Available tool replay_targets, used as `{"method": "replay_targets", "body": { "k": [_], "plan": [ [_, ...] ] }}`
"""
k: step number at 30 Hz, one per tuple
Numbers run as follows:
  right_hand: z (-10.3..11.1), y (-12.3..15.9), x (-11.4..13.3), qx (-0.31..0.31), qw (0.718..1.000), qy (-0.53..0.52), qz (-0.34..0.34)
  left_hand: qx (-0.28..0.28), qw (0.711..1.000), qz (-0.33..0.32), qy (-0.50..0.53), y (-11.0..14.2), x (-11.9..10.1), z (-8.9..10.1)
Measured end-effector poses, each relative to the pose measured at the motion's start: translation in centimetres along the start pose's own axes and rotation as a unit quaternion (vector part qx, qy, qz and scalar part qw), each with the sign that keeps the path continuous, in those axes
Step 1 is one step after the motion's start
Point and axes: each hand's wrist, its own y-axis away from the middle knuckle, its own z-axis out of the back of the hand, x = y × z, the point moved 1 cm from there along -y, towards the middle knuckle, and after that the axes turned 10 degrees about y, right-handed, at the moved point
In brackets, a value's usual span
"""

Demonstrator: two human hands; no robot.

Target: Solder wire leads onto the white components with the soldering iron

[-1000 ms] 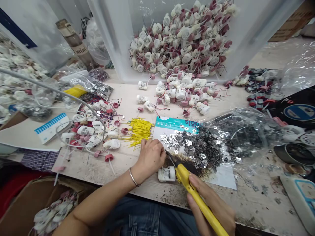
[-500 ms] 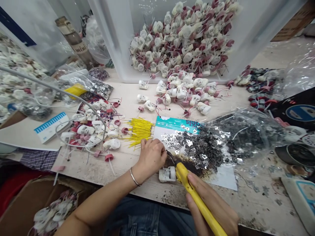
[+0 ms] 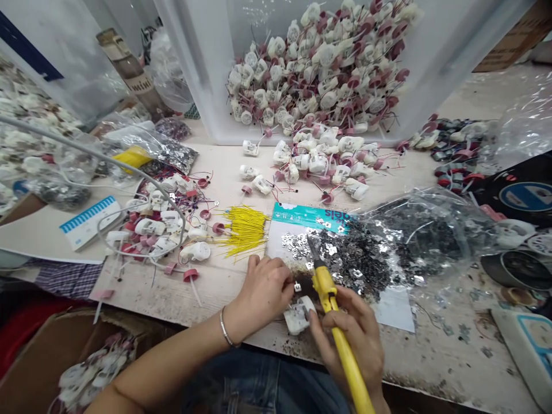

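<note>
My left hand (image 3: 264, 290) pinches a tiny metal clip (image 3: 297, 286) between thumb and finger, just above a white plastic part (image 3: 298, 314) lying near the table's front edge. My right hand (image 3: 353, 339) is wrapped round the yellow handle of a soldering iron (image 3: 334, 313), whose tip points away from me over a pile of small metal pieces (image 3: 357, 259). The fingertips of that hand also touch the white part. A bundle of yellow wires (image 3: 244, 227) lies just beyond my left hand.
A big clear bin (image 3: 207, 75) of white and maroon parts stands at the back, with more spilled before it (image 3: 319, 164). Another heap with a grey cable (image 3: 159, 227) lies left. A plastic bag of metal pieces (image 3: 431, 230) sits right. A cardboard box (image 3: 52, 356) is below left.
My right hand swung the iron upright, its tip lifting off toward the metal pile, and its fingers reached the white part, which turned. My left hand now pinches a small clip.
</note>
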Motion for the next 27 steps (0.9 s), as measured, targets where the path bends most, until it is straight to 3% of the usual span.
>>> {"method": "replay_targets", "body": {
  "k": [3, 5, 9, 13, 17, 19, 22, 25, 27],
  "plan": [
    [-0.2, -0.6, -2.0, 0.003, 0.999, 0.033, 0.010, 0.026, 1.000, -0.006, -0.011, 0.9, -0.3, -0.5],
    [-0.9, -1.2, -3.4, 0.041, 0.997, 0.054, 0.040, 0.030, 0.999, -0.009, -0.006, 1.2, -0.4, -0.4],
    [-1.9, -2.2, -4.7, 0.106, 0.990, 0.062, 0.074, 0.010, 1.000, -0.005, 0.017, 1.3, 0.4, 1.1],
    [-2.1, -2.1, -4.3, 0.078, 0.993, 0.034, 0.082, -0.082, 0.993, 0.068, -0.058, 0.4, 2.7, 2.9],
    [-2.3, -2.0, -3.7, 0.056, 0.993, 0.012, 0.106, -0.060, 0.989, 0.105, -0.090, -0.6, 4.4, 3.1],
    [-1.9, -2.0, -3.4, 0.041, 0.994, 0.009, 0.098, -0.050, 0.988, 0.102, -0.106, -0.6, 4.6, 3.1],
    [-0.2, -1.5, -3.0, -0.015, 1.000, 0.002, 0.017, -0.070, 0.985, 0.095, -0.123, -0.1, 4.5, 3.4],
    [2.0, -0.1, -2.3, -0.039, 0.999, -0.001, -0.030, -0.078, 0.994, 0.065, -0.047, 0.3, 3.5, 3.5],
    [3.2, 1.1, -1.7, -0.022, 0.999, 0.014, -0.025, -0.032, 0.999, 0.017, 0.026, 0.2, 2.2, 3.0]
  ]
}}
